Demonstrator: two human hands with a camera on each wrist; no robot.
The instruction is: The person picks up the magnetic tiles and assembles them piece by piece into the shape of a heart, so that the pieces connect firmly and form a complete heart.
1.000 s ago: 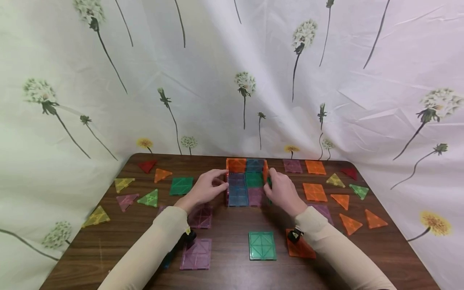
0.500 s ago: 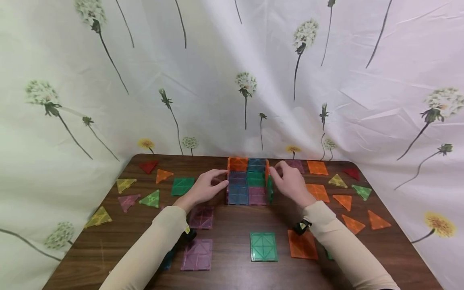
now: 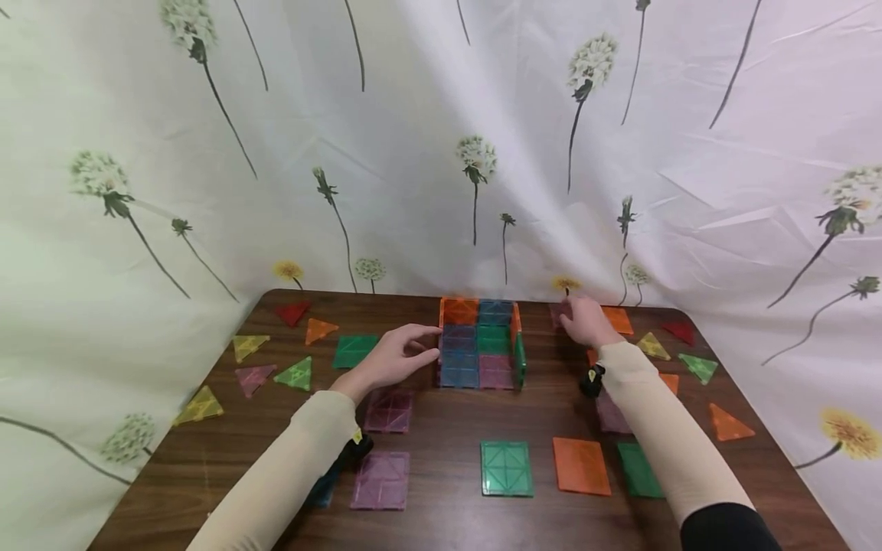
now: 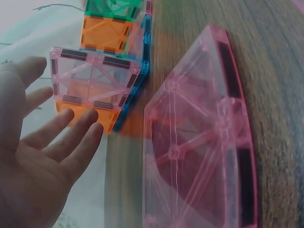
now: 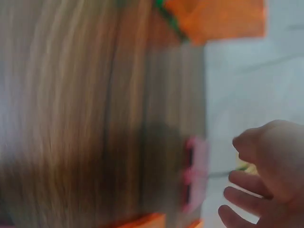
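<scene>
A box-like build of translucent magnetic tiles stands at the far middle of the table, open at the front. Its floor is blue, green and purple, with orange and blue tiles upright at the back. A green tile stands upright on its right side. My left hand is beside the left wall, fingers spread loosely by an upright pink tile, holding nothing. Over at the far right, my right hand reaches above a flat purple tile; its fingers are apart from the pink-looking tile in the right wrist view.
Loose square tiles lie in front, including green, orange and purple ones. Several triangles, such as a yellow one and an orange one, lie along both sides. A flowered cloth hangs behind the table.
My right hand has let go of the build's right side and moved right and away, over the purple tile. The left hand stays beside the left wall.
</scene>
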